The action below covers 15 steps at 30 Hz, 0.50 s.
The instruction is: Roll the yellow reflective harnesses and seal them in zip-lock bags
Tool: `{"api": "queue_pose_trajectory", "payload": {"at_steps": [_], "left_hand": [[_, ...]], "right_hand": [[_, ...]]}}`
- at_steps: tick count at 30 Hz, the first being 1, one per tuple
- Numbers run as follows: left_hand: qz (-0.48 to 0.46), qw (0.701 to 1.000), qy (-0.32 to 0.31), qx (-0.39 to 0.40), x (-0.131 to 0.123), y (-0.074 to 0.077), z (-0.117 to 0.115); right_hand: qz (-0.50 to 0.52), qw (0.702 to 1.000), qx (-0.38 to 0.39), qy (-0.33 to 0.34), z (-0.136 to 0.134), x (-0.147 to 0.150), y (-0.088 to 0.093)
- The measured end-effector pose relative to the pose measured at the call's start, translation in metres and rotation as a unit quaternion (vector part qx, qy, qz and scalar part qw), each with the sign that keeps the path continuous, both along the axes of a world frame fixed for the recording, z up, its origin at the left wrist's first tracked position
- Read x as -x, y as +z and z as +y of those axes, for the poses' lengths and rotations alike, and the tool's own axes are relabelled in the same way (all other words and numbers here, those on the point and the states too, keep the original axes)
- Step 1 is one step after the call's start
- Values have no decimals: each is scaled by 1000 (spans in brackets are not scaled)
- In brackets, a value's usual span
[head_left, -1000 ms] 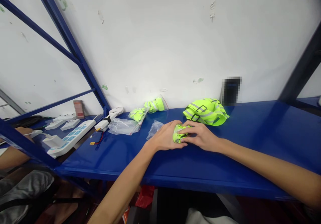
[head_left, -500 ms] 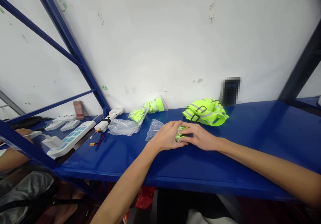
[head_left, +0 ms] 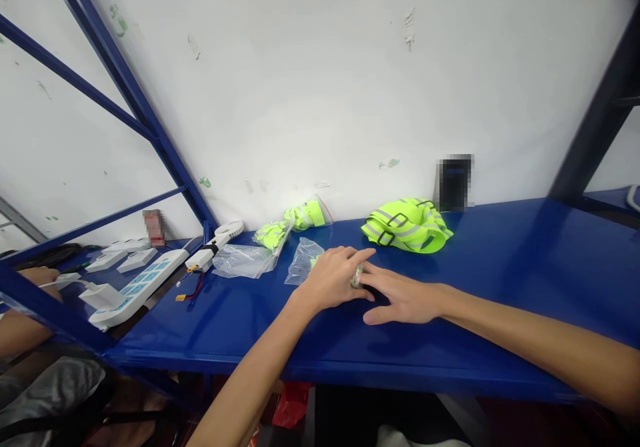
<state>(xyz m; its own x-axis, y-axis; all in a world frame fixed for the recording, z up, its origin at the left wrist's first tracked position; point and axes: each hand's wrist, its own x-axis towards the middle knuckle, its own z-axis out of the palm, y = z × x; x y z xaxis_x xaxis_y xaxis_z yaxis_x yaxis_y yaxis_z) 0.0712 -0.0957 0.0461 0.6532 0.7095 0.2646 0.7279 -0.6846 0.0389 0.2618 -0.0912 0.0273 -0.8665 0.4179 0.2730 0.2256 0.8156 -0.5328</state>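
Observation:
My left hand (head_left: 334, 277) lies curled over a small folded neon-yellow reflective strap (head_left: 357, 275) on the blue shelf (head_left: 500, 280); only a sliver of the strap shows at my fingertips. Fingers stretched out, my right hand (head_left: 400, 295) rests on the shelf with its index finger touching that strap. A small clear zip bag (head_left: 301, 261) lies just left of my left hand. A pile of neon reflective straps (head_left: 406, 224) sits behind my hands near the wall.
More neon straps in clear bags (head_left: 293, 221) and an empty zip bag (head_left: 241, 261) lie to the left. A white handheld fan (head_left: 216, 245), a power strip (head_left: 141, 282) and wires sit farther left. Another person's arm (head_left: 20, 327) is at the left edge. Blue frame posts (head_left: 131, 93) rise alongside.
The strap has been pressed smaller and is now almost fully covered by my left hand. My right hand has flattened and slid slightly toward me.

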Motion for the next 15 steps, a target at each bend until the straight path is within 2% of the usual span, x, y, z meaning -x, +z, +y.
{"api": "queue_pose_trajectory", "payload": {"at_steps": [5,10,12,15], "left_hand": [[0,1000,-9,-21,-4,17,-8],[3,999,-33,-13,1,18,-12],[-12,999,-27,16,10,18,-12],[-27,994,-24,99,28,19,-8]], "right_hand": [[30,999,-43,-9,-3,0,-1],[19,998,-41,-50,-6,7,1],[9,998,-26,-49,-7,10,4],[-7,999,-9,-43,-6,10,8]]}}
